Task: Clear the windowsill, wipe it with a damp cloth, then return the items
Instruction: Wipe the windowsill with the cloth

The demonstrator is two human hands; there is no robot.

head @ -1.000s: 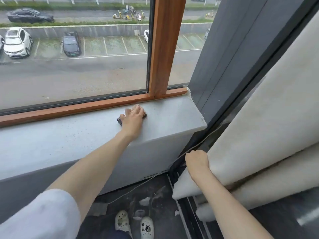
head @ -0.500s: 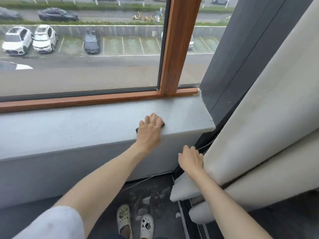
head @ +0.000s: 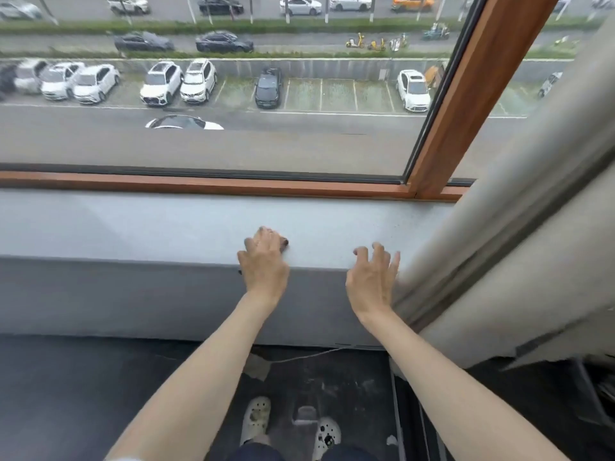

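Pale grey stone windowsill (head: 133, 224) runs across the middle of the frame. It sits under a reddish-brown wooden window frame (head: 199, 185) whose upright post rises at the upper right.

At the centre, the left hand (head: 264, 262) lies palm down at the sill's front edge. Its fingers are bent over a small dark cloth (head: 285, 242), pressing it against the stone. Only dark scraps of the cloth show past the fingertips.

To the right of it and apart from it, the right hand (head: 372, 281) hovers over the same front edge. Its fingers are spread and slightly crooked, and it holds nothing. Its little finger is just beside the edge of the heavy beige fabric curtain (head: 532, 234); whether the two touch cannot be told.

The curtain slants down the right side of the frame and covers the sill's right end.

At the bottom centre, a pair of white perforated clogs (head: 256, 417) stands on the dark floor (head: 66, 394). A thin white cable (head: 309, 354) lies along the foot of the wall above them. Through the glass in the upper half of the frame, parked white and dark cars (head: 196, 81) line a grey road.
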